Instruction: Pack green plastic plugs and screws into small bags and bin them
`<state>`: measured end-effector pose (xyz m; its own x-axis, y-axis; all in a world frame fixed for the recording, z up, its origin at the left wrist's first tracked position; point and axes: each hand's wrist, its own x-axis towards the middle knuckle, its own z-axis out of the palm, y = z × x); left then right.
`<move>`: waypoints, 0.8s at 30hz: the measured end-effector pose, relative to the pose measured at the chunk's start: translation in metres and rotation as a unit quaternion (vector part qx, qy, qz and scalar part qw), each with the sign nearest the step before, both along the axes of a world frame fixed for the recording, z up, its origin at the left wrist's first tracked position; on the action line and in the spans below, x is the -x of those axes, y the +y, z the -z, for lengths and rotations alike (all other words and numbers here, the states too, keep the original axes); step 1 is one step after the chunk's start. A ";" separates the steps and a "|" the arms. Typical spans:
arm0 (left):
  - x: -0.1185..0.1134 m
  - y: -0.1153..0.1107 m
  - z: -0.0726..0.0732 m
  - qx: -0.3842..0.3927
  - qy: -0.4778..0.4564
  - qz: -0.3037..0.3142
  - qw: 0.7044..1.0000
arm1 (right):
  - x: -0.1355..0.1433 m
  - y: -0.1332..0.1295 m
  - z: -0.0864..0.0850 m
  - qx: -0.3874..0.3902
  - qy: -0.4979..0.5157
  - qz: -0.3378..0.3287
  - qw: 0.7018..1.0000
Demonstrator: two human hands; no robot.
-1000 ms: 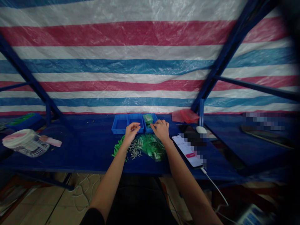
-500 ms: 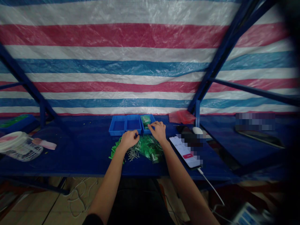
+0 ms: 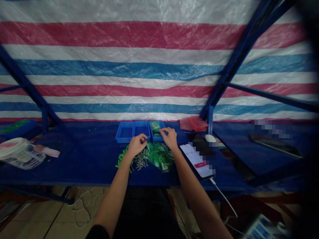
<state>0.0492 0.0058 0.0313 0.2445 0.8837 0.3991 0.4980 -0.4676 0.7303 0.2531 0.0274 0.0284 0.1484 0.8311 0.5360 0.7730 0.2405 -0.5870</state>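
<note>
Screws [image 3: 141,161] lie loose on the blue table [image 3: 87,149], just beyond its near edge, their shafts pointing many ways so that no single long axis rules the pile. The left hand [image 3: 136,145] is the nearer one, poised at the pile's far side, with its fingers curled and only a narrow space between thumb and fingertips; whether a screw is pinched there, I cannot tell. Green plugs [image 3: 120,158] spread along the pile's left flank, partly beneath the line of the left forearm, while green packets [image 3: 161,157] form a broader heap against its right flank. Past that heap, away from the body, the right hand [image 3: 169,137] hangs at the near right corner of the right-hand tray [image 3: 162,124], thumb and forefinger reaching leftward over it with a small gap; its hold cannot be told either. A packet [image 3: 155,126] rests inside that tray, ahead and to the left of those fingertips. The middle tray [image 3: 141,127] sits beyond the left hand, between the right-hand tray and the left-hand tray [image 3: 125,131]. Outside the right forearm lies a phone [image 3: 199,162], slanting; red bags [image 3: 193,123] lie farther back.
</note>
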 end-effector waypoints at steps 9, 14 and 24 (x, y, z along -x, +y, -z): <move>0.000 0.009 0.001 -0.004 -0.347 -0.086 0.934 | 0.007 -0.001 -0.007 -0.010 0.191 -0.128 0.973; -0.001 0.014 0.004 0.019 -0.416 -0.083 0.905 | 0.020 -0.015 -0.016 0.025 0.185 -0.223 0.957; -0.006 0.012 0.004 0.046 -0.394 -0.031 0.917 | 0.033 -0.019 -0.016 0.048 0.241 -0.262 0.933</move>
